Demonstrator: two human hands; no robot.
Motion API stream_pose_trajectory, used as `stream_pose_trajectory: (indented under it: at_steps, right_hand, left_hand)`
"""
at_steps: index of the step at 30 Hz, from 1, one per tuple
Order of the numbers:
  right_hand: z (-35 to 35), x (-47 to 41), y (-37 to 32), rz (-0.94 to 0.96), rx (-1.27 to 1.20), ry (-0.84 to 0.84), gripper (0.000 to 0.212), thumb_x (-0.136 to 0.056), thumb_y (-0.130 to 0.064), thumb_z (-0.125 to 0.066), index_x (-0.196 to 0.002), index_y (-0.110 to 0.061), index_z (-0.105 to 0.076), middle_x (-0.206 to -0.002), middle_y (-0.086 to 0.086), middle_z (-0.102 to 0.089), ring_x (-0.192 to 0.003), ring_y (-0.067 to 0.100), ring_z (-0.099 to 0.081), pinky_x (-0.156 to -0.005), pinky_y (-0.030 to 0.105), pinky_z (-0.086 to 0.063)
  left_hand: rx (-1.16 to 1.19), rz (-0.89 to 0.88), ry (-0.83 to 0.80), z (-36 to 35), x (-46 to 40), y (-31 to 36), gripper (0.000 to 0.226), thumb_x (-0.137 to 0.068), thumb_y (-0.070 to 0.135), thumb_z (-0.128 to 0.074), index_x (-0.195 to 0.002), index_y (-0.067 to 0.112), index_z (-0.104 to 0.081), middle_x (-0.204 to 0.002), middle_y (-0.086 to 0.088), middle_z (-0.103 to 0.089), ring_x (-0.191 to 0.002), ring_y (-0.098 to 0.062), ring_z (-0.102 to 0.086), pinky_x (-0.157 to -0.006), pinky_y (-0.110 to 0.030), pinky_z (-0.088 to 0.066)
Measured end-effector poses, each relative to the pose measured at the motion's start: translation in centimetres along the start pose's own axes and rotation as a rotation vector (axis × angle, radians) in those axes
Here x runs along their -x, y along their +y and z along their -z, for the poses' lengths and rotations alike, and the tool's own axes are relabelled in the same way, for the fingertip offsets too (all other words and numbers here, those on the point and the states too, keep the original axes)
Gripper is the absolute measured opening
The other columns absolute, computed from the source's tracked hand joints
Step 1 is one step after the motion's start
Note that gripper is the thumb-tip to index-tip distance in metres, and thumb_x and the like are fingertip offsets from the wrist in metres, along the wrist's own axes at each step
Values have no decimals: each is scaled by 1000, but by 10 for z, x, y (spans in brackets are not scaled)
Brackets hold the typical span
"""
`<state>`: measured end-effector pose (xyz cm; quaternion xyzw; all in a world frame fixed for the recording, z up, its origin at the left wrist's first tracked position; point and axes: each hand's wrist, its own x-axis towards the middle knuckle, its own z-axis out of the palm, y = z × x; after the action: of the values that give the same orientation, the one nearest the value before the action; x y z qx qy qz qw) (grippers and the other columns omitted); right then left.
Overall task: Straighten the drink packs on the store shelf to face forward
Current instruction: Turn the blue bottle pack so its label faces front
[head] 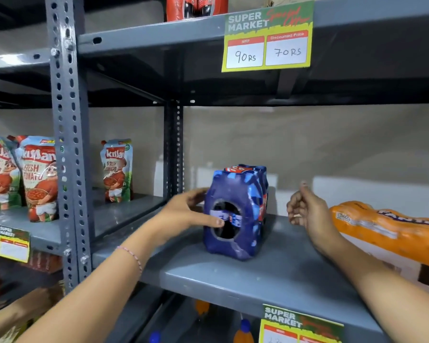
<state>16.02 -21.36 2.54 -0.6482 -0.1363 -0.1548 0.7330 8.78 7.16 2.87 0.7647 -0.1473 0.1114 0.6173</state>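
A blue shrink-wrapped drink pack (235, 211) stands upright on the grey shelf (270, 276), its end with a round torn hole turned toward me. My left hand (188, 214) grips the pack's left side, thumb at the edge of the hole. A short way right of the pack hovers my right hand (305, 209), fingers loosely curled, holding nothing and not touching it. An orange Fanta pack (382, 229) lies tilted on its side at the right end of the shelf.
A grey perforated upright post (70, 144) divides the shelves. Ketchup pouches (39, 177) stand on the left shelf. Price tags hang on the upper shelf edge (268, 38) and lower edge (300, 325). A red cola pack (196, 7) sits above; bottles show below.
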Motion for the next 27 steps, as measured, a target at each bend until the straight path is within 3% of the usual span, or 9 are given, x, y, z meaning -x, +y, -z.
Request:
stream_pose_trajectory:
  at_steps: [3,5,6,7,9,12,16,21,27]
  right_hand:
    - [-8,-3,10,81,273,92,19,-93,-34,-64,-98,-17,-56,-103,4,-60,-94,21,-57,-72,28,-42]
    - [-14,0,13,61,247,73,47,-89,-22,-72,-127,-11,-46,-122,3,-53,-108,19,-55,-72,15,-45]
    - [-16,1,14,40,192,37,59,-88,-12,-72,-135,-6,-38,-122,4,-51,-103,16,-57,-64,8,-47]
    - [-17,2,14,22,172,-2,68,-86,-6,-73,-140,-4,-32,-121,6,-52,-96,13,-59,-57,6,-48]
    - [-13,-1,20,-32,224,-54,82,-81,-8,-78,-145,-5,-27,-127,11,-56,-98,17,-63,-60,13,-54]
    - [-9,-1,26,-21,396,-42,87,-71,-27,-88,-140,-11,-38,-127,9,-61,-103,21,-66,-76,31,-58]
    - [-12,7,12,87,607,-33,68,-72,-35,-86,-124,-12,-50,-111,0,-64,-92,16,-65,-63,19,-50]
    - [-7,18,-8,68,706,-107,67,-68,-42,-87,-118,-16,-51,-110,1,-70,-89,15,-69,-67,27,-55]
    - [-5,59,-27,63,695,-172,62,-56,-51,-89,-103,-30,-55,-99,-12,-75,-83,5,-73,-76,34,-61]
  left_hand:
    - [-42,25,241,18,-9,-3,49,-61,-10,-87,-102,5,-66,-94,-9,-73,-70,-13,-72,-60,-22,-59]
    - [-37,76,327,17,-23,-14,17,-76,-8,-77,-88,0,-69,-81,-16,-71,-56,-13,-69,-58,-27,-62]
    - [-36,100,352,14,-29,-19,6,-85,-2,-70,-81,2,-72,-82,-18,-73,-62,-20,-72,-67,-35,-63]
    - [-18,112,361,11,-37,-22,17,-90,8,-65,-77,8,-76,-85,-17,-76,-74,-27,-75,-77,-42,-61]
    - [71,144,253,3,-48,-23,26,-93,33,-60,-85,16,-78,-94,-7,-79,-92,-23,-76,-81,-39,-61]
    - [35,138,73,-8,-57,-21,28,-90,44,-65,-108,23,-69,-110,-1,-77,-97,-17,-75,-84,-36,-59]
    - [-183,88,141,-1,-67,-31,56,-80,41,-73,-127,16,-58,-120,-6,-72,-103,-22,-70,-94,-45,-55]
    - [-298,106,187,1,-43,-21,52,-84,37,-72,-129,19,-53,-120,2,-68,-106,-22,-67,-91,-44,-55]
    - [-252,46,231,8,5,-16,45,-88,32,-70,-128,23,-52,-114,6,-69,-93,-7,-67,-76,-26,-54]
